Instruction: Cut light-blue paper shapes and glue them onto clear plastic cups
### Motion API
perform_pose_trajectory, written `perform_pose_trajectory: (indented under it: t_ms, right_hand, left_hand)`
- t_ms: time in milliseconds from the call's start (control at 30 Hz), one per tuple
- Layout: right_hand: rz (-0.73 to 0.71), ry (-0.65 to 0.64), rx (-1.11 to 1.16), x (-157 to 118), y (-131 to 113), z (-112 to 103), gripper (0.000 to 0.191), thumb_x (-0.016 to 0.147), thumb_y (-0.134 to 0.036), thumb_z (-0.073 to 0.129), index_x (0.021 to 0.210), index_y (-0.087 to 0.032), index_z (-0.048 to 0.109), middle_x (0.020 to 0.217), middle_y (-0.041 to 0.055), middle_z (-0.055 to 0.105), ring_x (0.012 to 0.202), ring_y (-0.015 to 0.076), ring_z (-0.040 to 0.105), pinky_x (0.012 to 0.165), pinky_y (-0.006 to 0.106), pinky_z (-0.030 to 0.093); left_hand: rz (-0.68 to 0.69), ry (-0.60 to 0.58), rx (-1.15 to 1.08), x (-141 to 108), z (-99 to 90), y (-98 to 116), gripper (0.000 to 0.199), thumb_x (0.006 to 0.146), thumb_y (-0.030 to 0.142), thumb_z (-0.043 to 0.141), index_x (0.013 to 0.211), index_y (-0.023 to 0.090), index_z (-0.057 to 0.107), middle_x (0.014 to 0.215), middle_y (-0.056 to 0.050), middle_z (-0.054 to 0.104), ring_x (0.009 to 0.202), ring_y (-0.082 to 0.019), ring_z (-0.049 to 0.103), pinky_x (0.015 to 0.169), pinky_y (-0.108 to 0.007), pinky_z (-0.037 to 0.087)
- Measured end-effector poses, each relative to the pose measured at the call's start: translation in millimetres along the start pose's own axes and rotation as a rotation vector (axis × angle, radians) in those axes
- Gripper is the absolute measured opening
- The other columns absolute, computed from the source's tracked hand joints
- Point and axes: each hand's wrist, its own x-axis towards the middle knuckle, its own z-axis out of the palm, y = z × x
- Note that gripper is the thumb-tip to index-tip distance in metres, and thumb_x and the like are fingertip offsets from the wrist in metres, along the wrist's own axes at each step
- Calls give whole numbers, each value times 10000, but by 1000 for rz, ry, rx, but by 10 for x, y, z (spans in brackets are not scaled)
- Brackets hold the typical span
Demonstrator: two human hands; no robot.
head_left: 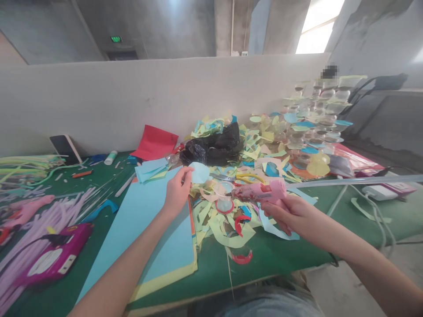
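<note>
My left hand (178, 190) pinches the edge of a light blue paper disc (200, 172) above the stack of coloured paper. In my right hand (288, 210) is a pink hot glue gun (259, 191), its nozzle pointing left. A long clear glue stick (350, 181) runs out of its back end to the right. Below the nozzle a small clear plastic cup (224, 204) with a red rim sits among paper scraps. The disc and the nozzle are apart.
Blue and yellow sheets (155, 229) lie at left centre. Paper scraps (234, 233) and a black plastic bag (214, 147) fill the middle. Stacked clear cups (317, 110) stand back right. Purple pipe cleaners (29, 273), a magenta power strip (54, 255) and a phone (65, 149) are left.
</note>
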Motion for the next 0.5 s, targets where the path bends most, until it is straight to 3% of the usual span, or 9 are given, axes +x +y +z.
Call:
perform_pose_trajectory:
  t_ms: [500]
  right_hand:
    - [-34, 26, -49, -15, -42, -39, 547, 831, -699, 457, 573, -218, 420, 508, -23, 476, 491, 129, 457, 488, 257, 388]
  left_hand:
    - [18, -5, 3, -6, 5, -1, 295, 915, 416, 418, 982, 220, 627, 631, 8, 540, 597, -150, 542, 555, -242, 392]
